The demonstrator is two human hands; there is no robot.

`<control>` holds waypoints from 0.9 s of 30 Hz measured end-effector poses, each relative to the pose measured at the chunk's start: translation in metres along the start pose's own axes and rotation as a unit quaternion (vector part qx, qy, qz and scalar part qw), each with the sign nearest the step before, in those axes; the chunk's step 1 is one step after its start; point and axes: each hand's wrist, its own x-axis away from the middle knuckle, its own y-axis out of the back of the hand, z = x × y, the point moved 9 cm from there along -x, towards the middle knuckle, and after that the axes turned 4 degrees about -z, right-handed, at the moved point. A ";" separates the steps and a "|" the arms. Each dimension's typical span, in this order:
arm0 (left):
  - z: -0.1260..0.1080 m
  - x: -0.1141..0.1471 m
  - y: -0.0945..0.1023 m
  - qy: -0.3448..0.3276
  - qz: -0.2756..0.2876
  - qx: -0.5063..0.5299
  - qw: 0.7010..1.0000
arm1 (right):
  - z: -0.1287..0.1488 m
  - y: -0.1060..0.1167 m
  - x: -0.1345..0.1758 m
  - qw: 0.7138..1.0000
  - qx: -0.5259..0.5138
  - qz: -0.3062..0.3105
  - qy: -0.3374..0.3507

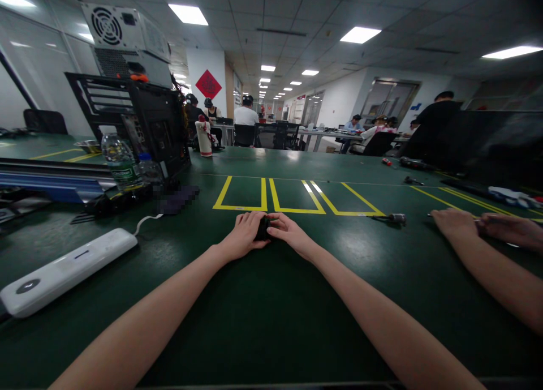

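Close to the yellow tape lines (240, 208), a small dark object (262, 229) is between my two hands. My left hand (245, 232) curls round it from the left, fingers over the top and thumb underneath. From the other side, my right hand (290, 234) pinches its right edge with thumb and fingers. The fingers cover most of the object, so its kind cannot be made out. Both hands rest at the green tabletop (263, 311).
To the left lie a white power strip (76, 268) and a dark pouch-like thing (178, 200). Behind stand a bottle (120, 161), a black computer case (156, 124) and a white cup (204, 138). A metal-ended tool (396, 218) lies right, near another person's hands (458, 225).
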 end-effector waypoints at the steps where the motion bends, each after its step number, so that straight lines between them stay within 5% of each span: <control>1: 0.000 0.000 0.000 -0.001 0.000 0.002 1.000 | 0.000 0.000 -0.001 1.000 -0.003 0.003 0.003; 27: 0.001 0.001 0.000 0.007 0.002 -0.006 1.000 | 0.006 -0.003 0.003 1.000 -0.018 0.006 0.015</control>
